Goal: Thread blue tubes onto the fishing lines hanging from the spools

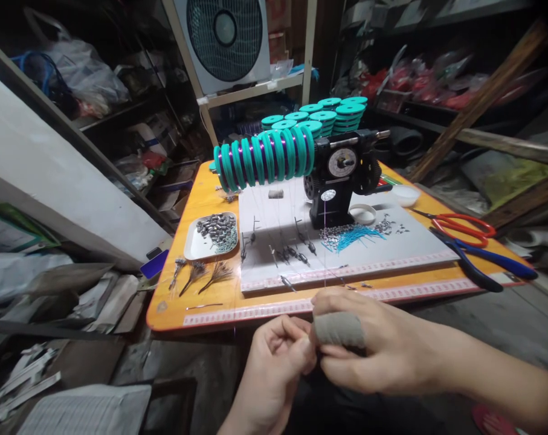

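Note:
My left hand is closed in a pinch at the table's front edge, its fingertips against my right hand. What sits between those fingertips is too small to make out. My right hand has its fingers curled together, with a grey-green wrap around one finger. A thin purple fishing line drops from the black winding machine to the right hand's fingers. On that machine's shaft sits a row of teal spools wound with purple line. Several lead sinkers on fine lines lie on the white board.
A white tray of sinkers stands at the left of the orange table. Red-handled scissors and blue-handled pliers lie at the right. Blue strands and small metal beads lie by the machine. Stacked teal spools stand behind.

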A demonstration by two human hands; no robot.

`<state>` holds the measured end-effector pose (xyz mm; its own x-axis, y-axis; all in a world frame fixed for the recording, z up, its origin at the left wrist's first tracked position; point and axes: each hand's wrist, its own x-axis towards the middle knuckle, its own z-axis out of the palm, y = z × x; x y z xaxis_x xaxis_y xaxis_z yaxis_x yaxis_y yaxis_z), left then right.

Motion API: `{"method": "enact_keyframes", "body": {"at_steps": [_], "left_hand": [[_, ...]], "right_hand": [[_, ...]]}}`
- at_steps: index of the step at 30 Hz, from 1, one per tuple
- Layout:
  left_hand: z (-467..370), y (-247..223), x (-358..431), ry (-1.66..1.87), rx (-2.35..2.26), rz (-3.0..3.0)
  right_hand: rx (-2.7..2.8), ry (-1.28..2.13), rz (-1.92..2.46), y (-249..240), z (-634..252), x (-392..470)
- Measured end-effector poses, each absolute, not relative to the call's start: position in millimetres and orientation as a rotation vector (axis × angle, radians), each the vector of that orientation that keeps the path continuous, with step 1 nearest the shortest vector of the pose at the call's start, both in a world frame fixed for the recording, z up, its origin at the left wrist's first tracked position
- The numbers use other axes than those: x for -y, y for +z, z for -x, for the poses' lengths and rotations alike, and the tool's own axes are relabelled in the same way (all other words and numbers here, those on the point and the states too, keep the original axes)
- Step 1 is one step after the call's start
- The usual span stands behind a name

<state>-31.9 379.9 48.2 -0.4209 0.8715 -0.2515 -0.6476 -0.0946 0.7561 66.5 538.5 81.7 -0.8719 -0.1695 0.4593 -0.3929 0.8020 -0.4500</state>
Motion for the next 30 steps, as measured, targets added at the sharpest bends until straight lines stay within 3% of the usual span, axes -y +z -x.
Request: {"method": "enact_keyframes", "body": {"at_steps": [5,8,13,16,18,23,26,30], "left_hand": [[30.8,45.4,-383.8,1.707,-0.854,-0.204],[30.2,41.3,-384.0,1.703,-1.02,-0.396],[22.4,28.1,-378.1,1.818,-1.989,-1.547],[20.2,28.7,-376.5,1.657,-2.135,-2.118],[22.2,33.4,-377.1,1.722,-2.01,-1.931],[29.7,41.2,-379.2,1.817,-1.27,-0.573],[29.2,39.9,-380.9,1.738,-0.925,-0.297],[25.7,40.8,-383.8,1.708,-0.819,-0.23]], "right_hand": [[2.467,0.739,-0.471,82.2,-67.4,-538.1],[2.558,0.882,-0.42,87.0,-70.9,-541.2],[2.455,0.985,-0.215,84.0,-63.6,-538.5],[2.439,0.904,-0.116,79.5,-55.5,-535.9],[2.444,0.881,-0.112,80.8,-54.8,-536.1],[2.533,0.787,-0.514,92.3,-64.0,-539.0],[2.609,0.757,-0.441,92.2,-66.2,-539.5],[2.561,0.748,-0.501,89.7,-69.1,-541.9]]}}
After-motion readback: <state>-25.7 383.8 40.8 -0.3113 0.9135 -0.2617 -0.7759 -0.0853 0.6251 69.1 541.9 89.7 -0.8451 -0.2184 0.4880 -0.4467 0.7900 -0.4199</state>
